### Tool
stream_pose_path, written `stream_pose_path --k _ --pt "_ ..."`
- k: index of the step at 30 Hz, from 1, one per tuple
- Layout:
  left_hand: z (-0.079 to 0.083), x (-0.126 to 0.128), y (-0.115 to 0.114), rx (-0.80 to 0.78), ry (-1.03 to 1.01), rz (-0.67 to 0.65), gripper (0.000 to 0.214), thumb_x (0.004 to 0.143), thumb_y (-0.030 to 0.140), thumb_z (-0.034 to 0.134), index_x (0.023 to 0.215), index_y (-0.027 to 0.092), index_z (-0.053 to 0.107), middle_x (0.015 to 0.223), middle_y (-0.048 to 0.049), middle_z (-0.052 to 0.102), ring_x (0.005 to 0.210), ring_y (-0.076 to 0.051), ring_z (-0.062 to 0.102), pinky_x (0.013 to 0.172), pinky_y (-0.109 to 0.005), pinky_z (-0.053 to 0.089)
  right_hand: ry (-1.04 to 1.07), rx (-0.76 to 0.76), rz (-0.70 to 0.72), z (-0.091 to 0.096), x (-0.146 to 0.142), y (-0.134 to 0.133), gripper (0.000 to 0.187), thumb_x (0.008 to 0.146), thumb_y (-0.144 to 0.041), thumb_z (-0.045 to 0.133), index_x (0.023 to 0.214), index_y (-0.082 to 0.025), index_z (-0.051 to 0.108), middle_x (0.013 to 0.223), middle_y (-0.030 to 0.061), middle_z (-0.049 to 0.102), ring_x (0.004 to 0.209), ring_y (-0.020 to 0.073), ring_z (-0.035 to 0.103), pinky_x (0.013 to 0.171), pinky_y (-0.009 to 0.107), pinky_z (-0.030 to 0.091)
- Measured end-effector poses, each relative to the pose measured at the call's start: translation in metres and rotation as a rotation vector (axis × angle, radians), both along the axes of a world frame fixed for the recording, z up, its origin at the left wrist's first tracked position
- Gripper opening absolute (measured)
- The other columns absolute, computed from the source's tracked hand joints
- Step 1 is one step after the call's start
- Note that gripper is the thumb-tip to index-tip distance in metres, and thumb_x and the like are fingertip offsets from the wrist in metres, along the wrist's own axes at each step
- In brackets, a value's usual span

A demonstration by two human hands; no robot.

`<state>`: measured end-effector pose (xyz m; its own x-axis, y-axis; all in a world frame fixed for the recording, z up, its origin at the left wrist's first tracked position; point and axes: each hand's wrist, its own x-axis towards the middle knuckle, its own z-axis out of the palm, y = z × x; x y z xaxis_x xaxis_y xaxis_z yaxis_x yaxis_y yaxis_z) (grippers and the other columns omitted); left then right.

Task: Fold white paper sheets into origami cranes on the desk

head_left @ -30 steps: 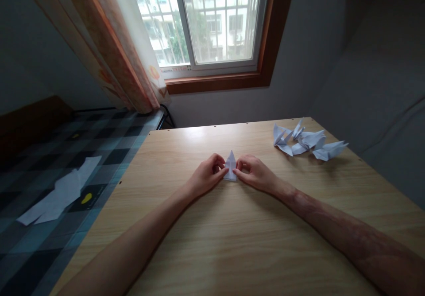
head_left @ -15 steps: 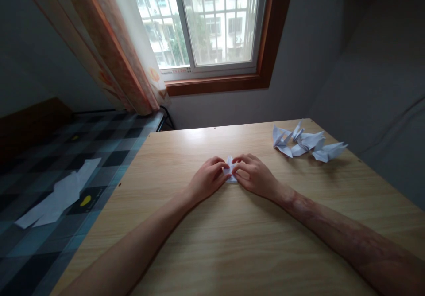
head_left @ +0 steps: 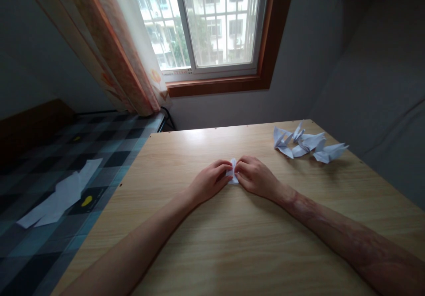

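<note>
Fingers [head_left: 228, 165] of the left hand [head_left: 209, 181] are bent narrow over the left side of a small folded paper [head_left: 232, 173], the thumb tip close below; those of the right hand [head_left: 258, 174] curl tightly on its right side, so the two hands hold it between them. It lies on the bench [head_left: 215, 234], in front of the window [head_left: 221, 25]. White and plain, it shows a narrow peak at the far end and a wider near edge, with no printing visible. Fingertips cover most of its sides, so the creases are hard to make out. Small reddish marks along the window's lower track are too small to read, as is faint lettering near a yellow shape on the bed cover [head_left: 29, 260]. The forearms are cut off by the lower frame.
</note>
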<state>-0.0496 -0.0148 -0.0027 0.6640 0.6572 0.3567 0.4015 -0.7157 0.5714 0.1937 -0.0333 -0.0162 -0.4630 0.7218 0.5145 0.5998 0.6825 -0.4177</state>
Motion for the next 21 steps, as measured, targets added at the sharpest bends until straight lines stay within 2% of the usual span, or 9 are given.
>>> stream_pose_path --k 1,4,6,10,13,15,18,21 --pt "0.0 0.0 0.0 -0.004 -0.001 -0.007 0.022 0.108 0.029 0.061 0.125 0.023 0.074 0.137 -0.012 0.072 0.121 -0.025 0.072 0.108 -0.038 0.059 0.028 -0.01 -0.018 -0.002 0.0 0.001 0.01 0.098 -0.018 0.069 0.106 -0.024 0.068 0.108 0.0097 0.071 0.105 0.0288 0.068 0.096 0.044 0.055" --pt "0.0 -0.001 -0.001 -0.003 0.003 -0.032 0.02 0.109 0.029 0.058 0.117 0.023 0.076 0.133 -0.0115 0.073 0.116 -0.023 0.074 0.103 -0.035 0.06 0.088 -0.02 -0.077 -0.006 0.002 0.004 0.035 0.091 -0.018 0.074 0.124 -0.023 0.063 0.127 0.0146 0.07 0.122 0.0334 0.066 0.105 0.049 0.053" --pt "0.001 -0.001 -0.002 0.002 0.02 -0.041 0.021 0.11 0.029 0.057 0.113 0.023 0.076 0.129 -0.0109 0.074 0.112 -0.022 0.075 0.1 -0.034 0.06 0.073 -0.034 -0.082 -0.007 0.003 0.006 0.041 0.091 -0.019 0.074 0.13 -0.022 0.062 0.135 0.0155 0.07 0.129 0.0348 0.064 0.11 0.051 0.051" --pt "0.005 -0.001 -0.005 0.082 0.096 -0.031 0.019 0.108 0.036 0.062 0.112 0.024 0.077 0.123 -0.0094 0.079 0.11 -0.024 0.076 0.1 -0.037 0.059 -0.01 -0.06 -0.056 -0.003 0.003 0.005 0.03 0.093 -0.018 0.071 0.123 -0.024 0.067 0.131 0.0114 0.073 0.123 0.0324 0.066 0.108 0.049 0.05" --pt "0.009 0.001 -0.008 0.182 0.144 -0.022 0.035 0.093 0.054 0.082 0.113 0.025 0.077 0.121 -0.0103 0.08 0.111 -0.029 0.076 0.106 -0.045 0.057 -0.027 -0.041 -0.071 0.001 0.003 0.004 0.025 0.093 -0.018 0.072 0.117 -0.024 0.069 0.122 0.01 0.073 0.116 0.0314 0.066 0.104 0.047 0.05" --pt "0.01 0.002 -0.009 0.217 0.16 -0.011 0.043 0.086 0.058 0.088 0.111 0.025 0.077 0.121 -0.0109 0.081 0.112 -0.032 0.075 0.107 -0.048 0.056 -0.032 -0.03 -0.096 0.002 0.002 0.003 0.022 0.092 -0.019 0.074 0.113 -0.024 0.068 0.116 0.0097 0.072 0.11 0.031 0.065 0.1 0.046 0.05" --pt "0.008 0.001 -0.008 0.227 0.167 0.009 0.03 0.094 0.049 0.081 0.11 0.025 0.078 0.12 -0.0105 0.082 0.109 -0.03 0.075 0.1 -0.045 0.06 -0.04 -0.029 -0.131 0.001 0.003 0.003 0.018 0.091 -0.018 0.073 0.108 -0.024 0.067 0.111 0.0101 0.07 0.106 0.0308 0.063 0.096 0.045 0.05" --pt "0.004 -0.002 -0.006 0.238 0.153 0.023 0.021 0.096 0.036 0.075 0.115 0.025 0.079 0.123 -0.0094 0.082 0.105 -0.027 0.077 0.096 -0.041 0.062 -0.054 -0.04 -0.122 0.002 0.003 0.002 0.025 0.085 -0.013 0.072 0.108 -0.024 0.067 0.112 0.0102 0.069 0.107 0.0313 0.062 0.095 0.045 0.049"
